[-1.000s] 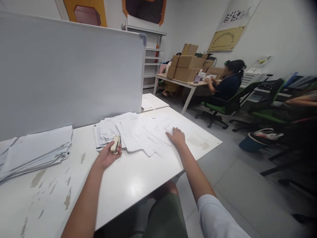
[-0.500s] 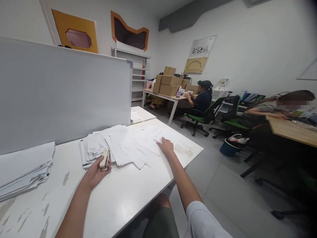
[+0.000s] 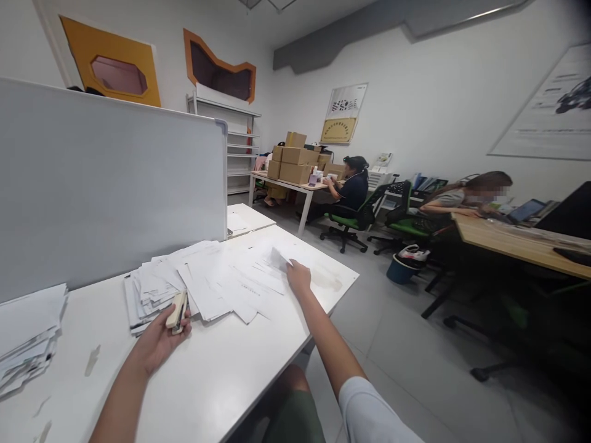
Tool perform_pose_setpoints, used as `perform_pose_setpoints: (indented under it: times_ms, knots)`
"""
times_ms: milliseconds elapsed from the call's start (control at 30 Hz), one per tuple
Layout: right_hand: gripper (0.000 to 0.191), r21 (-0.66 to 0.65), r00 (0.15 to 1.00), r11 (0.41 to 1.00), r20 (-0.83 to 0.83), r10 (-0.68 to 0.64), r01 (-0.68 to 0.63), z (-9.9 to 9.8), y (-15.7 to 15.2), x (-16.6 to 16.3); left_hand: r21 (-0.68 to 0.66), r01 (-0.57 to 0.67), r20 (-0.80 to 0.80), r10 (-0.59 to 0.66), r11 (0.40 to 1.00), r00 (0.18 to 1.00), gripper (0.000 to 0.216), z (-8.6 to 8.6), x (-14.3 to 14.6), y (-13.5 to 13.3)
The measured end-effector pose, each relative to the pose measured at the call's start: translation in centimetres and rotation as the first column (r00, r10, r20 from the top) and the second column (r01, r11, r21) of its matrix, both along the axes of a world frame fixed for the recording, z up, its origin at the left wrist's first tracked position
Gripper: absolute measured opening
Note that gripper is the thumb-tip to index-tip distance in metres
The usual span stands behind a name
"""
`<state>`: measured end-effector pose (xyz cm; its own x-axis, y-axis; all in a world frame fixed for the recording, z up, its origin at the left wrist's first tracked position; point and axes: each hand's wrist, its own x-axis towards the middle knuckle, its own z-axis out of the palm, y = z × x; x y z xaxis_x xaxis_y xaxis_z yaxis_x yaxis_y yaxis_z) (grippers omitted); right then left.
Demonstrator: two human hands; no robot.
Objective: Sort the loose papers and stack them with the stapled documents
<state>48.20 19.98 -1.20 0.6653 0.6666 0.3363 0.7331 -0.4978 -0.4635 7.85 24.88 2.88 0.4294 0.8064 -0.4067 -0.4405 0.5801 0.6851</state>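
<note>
near the middle of the white table (image 3: 240, 369), the left hand (image 3: 157, 344) has its fingers curled around a cream stapler (image 3: 177, 309). the stapler points toward the far side and sits at the near edge of a spread of loose papers (image 3: 217, 283). further right, the right hand (image 3: 299, 278) reaches out over the same spread, with thumb and fingertips pinched on the corner of a sheet (image 3: 278, 258). that sheet is lifted a little off the ones beneath it. the papers fan out from a thicker bundle on the left to single overlapping pages on the right, lying on the table.

at the far left edge sits a separate stack of papers (image 3: 28, 332), well apart from both hands. a grey divider panel (image 3: 115, 184) stands upright along the far side of the table. beyond it to the right, a person in dark clothes (image 3: 351, 187) sits on a green chair at a desk piled with cardboard boxes (image 3: 292, 163). another person (image 3: 466, 195) leans over a wooden desk (image 3: 512, 243). a blue bucket (image 3: 401, 268) stands on the floor between them.
</note>
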Motion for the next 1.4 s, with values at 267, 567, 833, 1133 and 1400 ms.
perform_pose_setpoints:
  times_ms: [267, 567, 833, 1133, 1400]
  knots:
    - [0.036, 0.280, 0.988, 0.948, 0.025, 0.154, -0.154, 0.3, -5.5, -6.2, 0.008, 0.008, -0.009, -0.008, 1.000, 1.000, 0.025, 0.0, -0.1, 0.4]
    - [0.041, 0.113, 0.522, 0.509, 0.199, 0.830, -0.853, -1.8, -16.9, -20.7, 0.055, 0.013, 0.024, -0.014, 0.998, 1.000, 0.016, 0.0, 0.4, -0.3]
    - [0.040, 0.028, 0.563, 0.567, 0.158, 0.811, -0.824, 0.7, -17.2, -22.5, 0.046, -0.107, 0.109, 0.102, 0.993, 0.989, 0.006, -0.8, 1.1, -2.0]
    - [0.039, -0.121, 0.577, 0.593, 0.141, 0.804, -0.796, -0.1, -20.5, -28.7, 0.059, -0.089, 0.107, 0.083, 0.994, 0.991, 0.007, -1.4, 0.8, -1.9]
    - [0.049, -0.129, 0.472, 0.482, 0.100, 0.876, -0.867, -0.6, -20.0, -27.5, 0.063, -0.088, 0.076, 0.084, 0.994, 0.994, 0.007, -1.2, 1.0, -1.9]
